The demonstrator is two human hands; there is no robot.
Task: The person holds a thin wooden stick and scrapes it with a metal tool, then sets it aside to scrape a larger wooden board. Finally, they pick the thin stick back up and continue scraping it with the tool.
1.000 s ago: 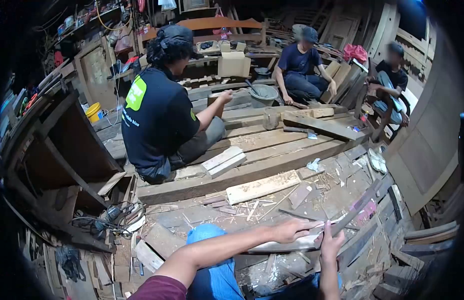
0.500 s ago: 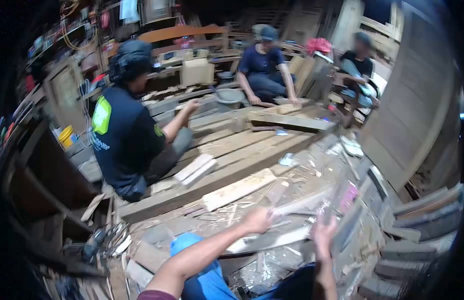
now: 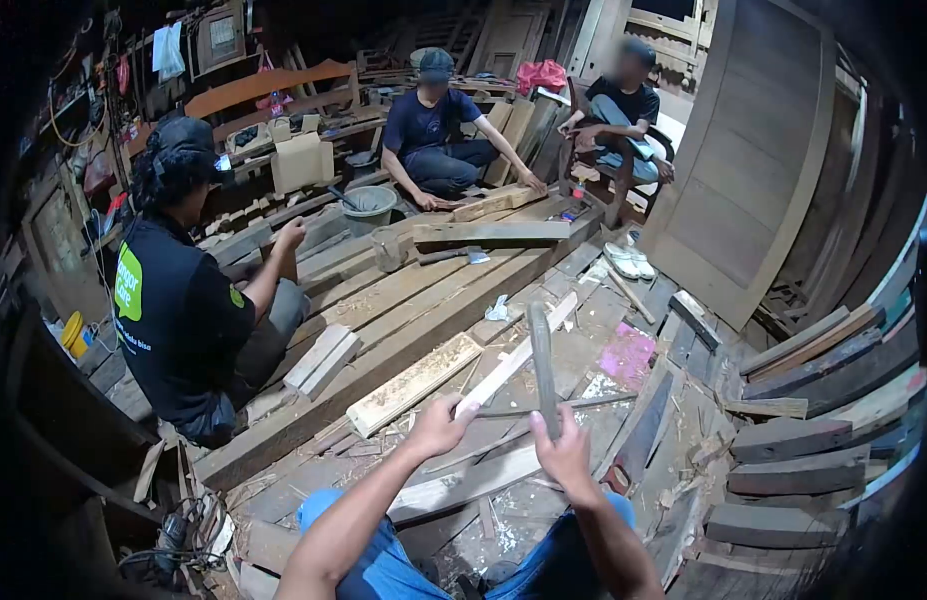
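My left hand (image 3: pixel 438 430) is closed around the near end of a pale wooden strip (image 3: pixel 508 372), which slants away to the upper right. My right hand (image 3: pixel 563 450) grips the lower end of a long grey-brown blade-like piece (image 3: pixel 540 350) with a rounded tip; it points upward and overlaps the strip in this view. On the floor before my knees lies a thick pale length of wood (image 3: pixel 468 485). A thin dark bar (image 3: pixel 603 402) lies just beyond my right hand. To its right rests a handsaw (image 3: pixel 643 432) with a red handle.
A pale board (image 3: pixel 415 383) lies beside a long heavy beam (image 3: pixel 383 395). At left sits a person (image 3: pixel 173 290), with two others (image 3: pixel 438 140) (image 3: pixel 623 120) farther back. A hatchet-like tool (image 3: pixel 453 256) and a bucket (image 3: pixel 369 208) are on the planks. Stacked timber (image 3: pixel 793 440) stands right.
My view has turned right, so the surroundings have shifted left in it. Both hands keep their hold. The blade-like piece, blurred and leaning right before, is now nearly upright.
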